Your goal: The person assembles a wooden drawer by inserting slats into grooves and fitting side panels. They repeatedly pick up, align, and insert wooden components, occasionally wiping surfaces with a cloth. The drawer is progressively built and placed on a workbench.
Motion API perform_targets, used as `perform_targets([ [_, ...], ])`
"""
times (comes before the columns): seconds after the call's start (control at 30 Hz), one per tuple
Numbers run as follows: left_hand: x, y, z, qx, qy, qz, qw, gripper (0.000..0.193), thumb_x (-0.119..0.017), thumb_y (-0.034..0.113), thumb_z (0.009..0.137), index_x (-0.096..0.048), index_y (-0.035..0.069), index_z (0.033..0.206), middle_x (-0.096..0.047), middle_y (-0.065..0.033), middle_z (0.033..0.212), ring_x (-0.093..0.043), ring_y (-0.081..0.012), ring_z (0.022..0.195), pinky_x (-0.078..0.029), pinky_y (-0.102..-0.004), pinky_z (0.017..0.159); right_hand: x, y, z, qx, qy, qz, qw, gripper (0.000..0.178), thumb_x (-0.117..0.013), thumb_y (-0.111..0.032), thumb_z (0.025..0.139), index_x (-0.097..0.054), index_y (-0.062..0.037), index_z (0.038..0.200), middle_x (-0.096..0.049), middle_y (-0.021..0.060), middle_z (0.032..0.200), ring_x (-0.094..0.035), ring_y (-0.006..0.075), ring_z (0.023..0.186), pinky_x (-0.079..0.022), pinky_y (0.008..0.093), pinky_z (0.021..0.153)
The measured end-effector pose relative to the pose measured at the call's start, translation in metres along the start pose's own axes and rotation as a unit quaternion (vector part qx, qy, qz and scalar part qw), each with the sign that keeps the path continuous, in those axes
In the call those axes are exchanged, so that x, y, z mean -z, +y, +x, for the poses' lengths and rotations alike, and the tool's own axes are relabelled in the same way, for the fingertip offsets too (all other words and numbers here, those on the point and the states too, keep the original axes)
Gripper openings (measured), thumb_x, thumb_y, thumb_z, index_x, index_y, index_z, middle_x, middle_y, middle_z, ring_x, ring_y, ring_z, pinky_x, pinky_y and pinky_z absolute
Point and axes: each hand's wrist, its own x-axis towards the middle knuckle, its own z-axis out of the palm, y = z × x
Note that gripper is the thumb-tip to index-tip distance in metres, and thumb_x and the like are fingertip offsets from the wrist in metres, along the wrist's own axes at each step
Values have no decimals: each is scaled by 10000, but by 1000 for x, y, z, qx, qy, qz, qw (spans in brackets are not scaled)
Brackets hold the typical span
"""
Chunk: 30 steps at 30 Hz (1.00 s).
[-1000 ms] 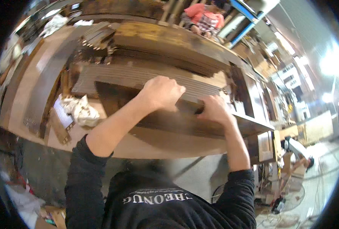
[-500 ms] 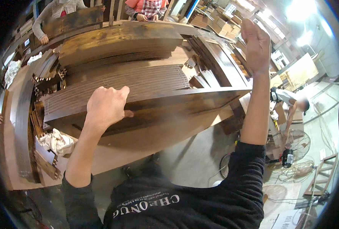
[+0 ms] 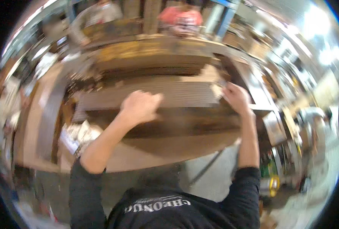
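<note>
Motion blur softens the whole view. My left hand (image 3: 141, 107) is closed, fingers curled, over the front edge of a stack of dark brown ribbed wooden slats (image 3: 188, 93). Whatever it may grip is hidden. Below it runs the long dark front board (image 3: 181, 122). At the right end of the slats, my right hand (image 3: 237, 98) is closed with bent fingers beside a small dark wooden piece (image 3: 224, 73). Blur hides whether it holds that piece. Behind the slats lies a thick stack of brown boards (image 3: 154, 51).
Across the table stand a person holding a board (image 3: 112, 32) and another in a coral top (image 3: 183, 21). A crumpled whitish cloth (image 3: 83, 131) lies at the left on the tabletop (image 3: 150, 152). Long dark strips (image 3: 47, 110) line the left side. Another person (image 3: 314, 114) is far right.
My right hand has come down from its raised position to the right end of the slats. The view has turned, shifting the table rightward and lower. My left hand stays closed over the front edge.
</note>
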Motion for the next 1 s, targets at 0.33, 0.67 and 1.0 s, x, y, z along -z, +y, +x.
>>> perform_targets([
  [0.33, 189, -55, -23, -127, 329, -139, 925, 457, -530, 455, 889, -581, 65, 1122, -641, -97, 881, -621, -174, 776, -512, -325, 677, 5, 40, -18, -29, -36, 44, 998, 536, -453, -554, 888, -693, -82, 805, -656, 96, 722, -634, 299, 755, -455, 377, 720],
  [0.67, 15, -94, -36, 158, 239, -201, 937, 724, -435, 598, 897, -346, 76, 1390, -512, -254, 1274, -529, -417, 1125, -439, -468, 941, -10, 57, -17, -44, -31, 57, 997, 442, -476, -496, 893, -695, -117, 830, -667, 75, 726, -641, 286, 759, -458, 387, 713],
  [1.0, 132, -105, -53, -56, 469, -7, 882, 614, -593, 465, 878, -468, 75, 1336, -575, -128, 1248, -571, -261, 1106, -442, -375, 937, 11, 35, -15, -42, -13, 32, 999, 404, -507, -446, 860, -675, -80, 835, -658, 95, 769, -627, 277, 774, -456, 371, 719],
])
